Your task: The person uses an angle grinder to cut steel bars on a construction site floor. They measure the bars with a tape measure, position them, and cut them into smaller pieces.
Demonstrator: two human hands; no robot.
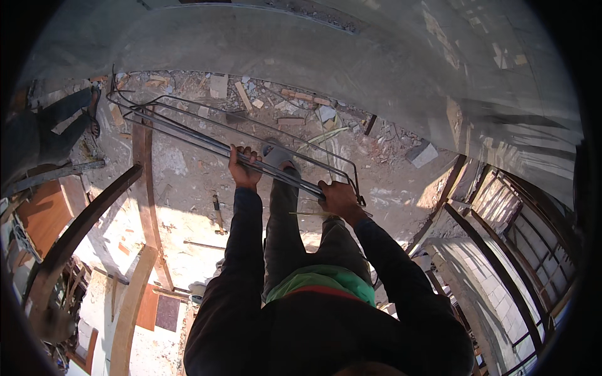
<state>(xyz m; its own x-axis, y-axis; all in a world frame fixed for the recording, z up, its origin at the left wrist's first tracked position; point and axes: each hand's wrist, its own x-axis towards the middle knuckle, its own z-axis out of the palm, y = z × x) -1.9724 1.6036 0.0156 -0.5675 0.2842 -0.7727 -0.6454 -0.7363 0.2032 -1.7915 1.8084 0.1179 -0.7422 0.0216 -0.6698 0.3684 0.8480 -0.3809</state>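
Note:
A bundle of steel reinforcing bars (286, 176), bent at the ends, slants across in front of me from far left to nearer right. Around its middle my left hand (244, 168) is closed, fingers wrapped over the bars. My right hand (339, 199) grips the bundle close to its right end, with the fingertips partly hidden. Thinner rods of the bundle spread out beyond my hands and turn a sharp corner just past my right hand. The far left end splays into hooked tips. Below the bars are my legs and one shoe.
A hammer (217, 214) lies on the dusty ground left of my legs. Broken bricks and wood scraps (243, 95) line the foot of a grey wall (251, 47). Wooden beams (143, 182) stand at left; dark curved-looking bars (495, 257) stand at right. Dark cloth (63, 125) shows at far left.

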